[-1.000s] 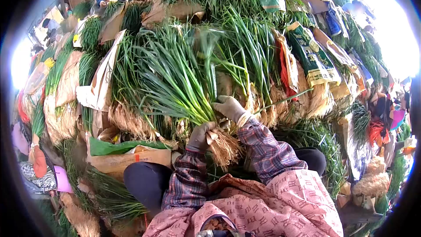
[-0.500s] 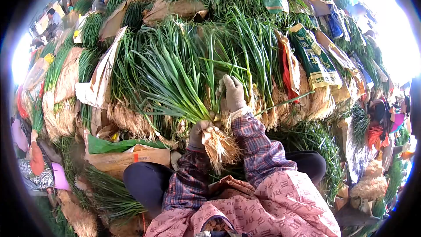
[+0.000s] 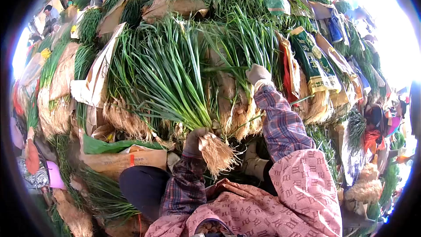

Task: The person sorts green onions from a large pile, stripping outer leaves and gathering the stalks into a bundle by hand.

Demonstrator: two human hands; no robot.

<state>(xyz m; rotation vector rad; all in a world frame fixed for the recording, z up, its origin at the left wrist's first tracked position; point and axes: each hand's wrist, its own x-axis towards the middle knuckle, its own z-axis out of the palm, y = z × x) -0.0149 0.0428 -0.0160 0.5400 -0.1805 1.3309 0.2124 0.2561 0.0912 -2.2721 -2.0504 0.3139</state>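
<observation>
My left hand, in a worn glove, is wrapped round the lower stems of a bunch of long green plants. The leaves fan up and to the left, and the pale roots hang below the fist. Further up and to the right, my right hand is closed at the leaves of another bunch lying on the pile. Its fingertips are hidden, so what they grip is too small to make out. A brown wrapping shows between the two bunches.
Rooted bunches wrapped in brown paper lie to the left. A green printed bag lies to the right. A flattened brown sack is by my left knee. A person is at the far upper left.
My right hand has left the held bunch and moved up and right to the pile's leaves, its fingers closing. My left hand keeps its hold. A shoe now shows below.
</observation>
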